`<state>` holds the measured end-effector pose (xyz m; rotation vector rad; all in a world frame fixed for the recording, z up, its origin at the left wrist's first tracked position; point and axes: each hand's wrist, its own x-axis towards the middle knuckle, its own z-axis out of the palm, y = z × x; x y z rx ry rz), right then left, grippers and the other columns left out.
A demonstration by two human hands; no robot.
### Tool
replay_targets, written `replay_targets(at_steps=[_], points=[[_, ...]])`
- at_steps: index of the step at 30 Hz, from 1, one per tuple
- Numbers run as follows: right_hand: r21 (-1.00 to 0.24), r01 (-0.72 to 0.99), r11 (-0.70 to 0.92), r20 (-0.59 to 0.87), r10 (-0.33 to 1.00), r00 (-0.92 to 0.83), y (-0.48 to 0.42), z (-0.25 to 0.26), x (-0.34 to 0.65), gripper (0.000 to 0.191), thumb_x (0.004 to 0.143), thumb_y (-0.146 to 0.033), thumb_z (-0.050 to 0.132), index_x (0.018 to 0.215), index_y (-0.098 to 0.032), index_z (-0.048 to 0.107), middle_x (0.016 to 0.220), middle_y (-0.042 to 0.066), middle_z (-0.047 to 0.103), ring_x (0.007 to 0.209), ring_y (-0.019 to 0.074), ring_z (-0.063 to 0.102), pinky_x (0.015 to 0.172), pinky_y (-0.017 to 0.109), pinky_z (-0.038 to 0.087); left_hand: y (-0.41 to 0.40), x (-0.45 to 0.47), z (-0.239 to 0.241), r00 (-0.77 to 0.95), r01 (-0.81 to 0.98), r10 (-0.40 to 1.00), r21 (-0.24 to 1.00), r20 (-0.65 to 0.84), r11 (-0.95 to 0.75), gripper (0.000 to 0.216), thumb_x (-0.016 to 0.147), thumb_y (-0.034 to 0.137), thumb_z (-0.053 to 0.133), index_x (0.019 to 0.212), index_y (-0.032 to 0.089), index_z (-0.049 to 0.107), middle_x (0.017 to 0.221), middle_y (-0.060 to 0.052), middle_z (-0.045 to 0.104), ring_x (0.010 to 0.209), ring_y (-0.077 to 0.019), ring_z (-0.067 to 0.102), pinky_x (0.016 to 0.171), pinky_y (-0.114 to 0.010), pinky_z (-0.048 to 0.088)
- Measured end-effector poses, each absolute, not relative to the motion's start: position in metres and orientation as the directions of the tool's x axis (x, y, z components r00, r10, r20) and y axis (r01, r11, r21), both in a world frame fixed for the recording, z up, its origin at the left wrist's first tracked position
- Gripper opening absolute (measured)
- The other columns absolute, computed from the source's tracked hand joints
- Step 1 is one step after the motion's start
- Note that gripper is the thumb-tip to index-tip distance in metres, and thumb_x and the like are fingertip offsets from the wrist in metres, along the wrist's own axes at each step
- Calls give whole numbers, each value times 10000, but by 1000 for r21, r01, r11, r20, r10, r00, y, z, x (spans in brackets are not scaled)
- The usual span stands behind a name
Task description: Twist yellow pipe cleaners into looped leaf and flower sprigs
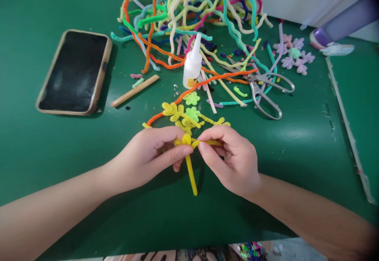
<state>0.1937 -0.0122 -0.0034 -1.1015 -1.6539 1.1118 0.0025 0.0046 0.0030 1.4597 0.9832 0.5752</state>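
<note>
Between both hands is a yellow pipe cleaner (191, 176), bent into small loops at its top, with one straight end hanging toward me. My left hand (156, 152) pinches the looped part between thumb and fingers. Thumb and forefinger of my right hand (232, 158) grip the same pipe cleaner just right of the loops, where a strand runs over my fingers. Just beyond my fingertips lie yellow looped pieces (173, 111) and two light green flowers (192, 114). An orange pipe cleaner (204, 82) curves behind them.
A white glue bottle (193, 65) stands upright mid-table, with scissors (263, 83) lying to its right. Tangled coloured pipe cleaners (189, 12) fill the back. At left are a phone (74, 71) and a wooden stick (134, 91). Lilac flowers (296, 55) lie back right.
</note>
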Motion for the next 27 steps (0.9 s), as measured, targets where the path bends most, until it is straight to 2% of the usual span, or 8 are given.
replay_targets(at_steps=[7, 13, 20, 27], points=[[-919, 287, 271, 186, 939, -290, -12, -4, 193, 88, 859, -141, 587, 917, -207, 594, 813, -6, 647, 612, 79, 585, 519, 192, 509, 8, 3, 9, 559, 319, 801, 947, -214, 30, 303, 900, 248, 542, 621, 135, 573, 564, 25, 578, 506, -58, 524, 514, -151, 403], [-900, 290, 326, 217, 911, -350, -10, -2, 193, 78, 853, -126, 584, 894, -193, 584, 767, -15, 644, 615, 78, 589, 529, 192, 497, 6, 3, 10, 572, 337, 793, 941, -209, 5, 246, 869, 206, 581, 635, 130, 590, 544, 41, 568, 481, -46, 492, 462, -150, 339], [-897, 302, 324, 212, 913, -348, -8, -2, 193, 58, 858, -145, 583, 877, -199, 591, 736, -18, 623, 548, 74, 536, 485, 204, 473, 6, 3, 10, 564, 325, 803, 946, -194, 0, 244, 873, 209, 560, 646, 125, 590, 554, 36, 565, 488, -47, 472, 461, -150, 340], [-901, 296, 317, 208, 914, -347, -8, -2, 193, 57, 859, -148, 581, 874, -201, 593, 738, -23, 624, 538, 67, 512, 481, 202, 455, 6, 3, 6, 557, 302, 815, 953, -162, -17, 248, 884, 229, 559, 660, 131, 604, 566, 30, 591, 497, -46, 521, 483, -141, 379]])
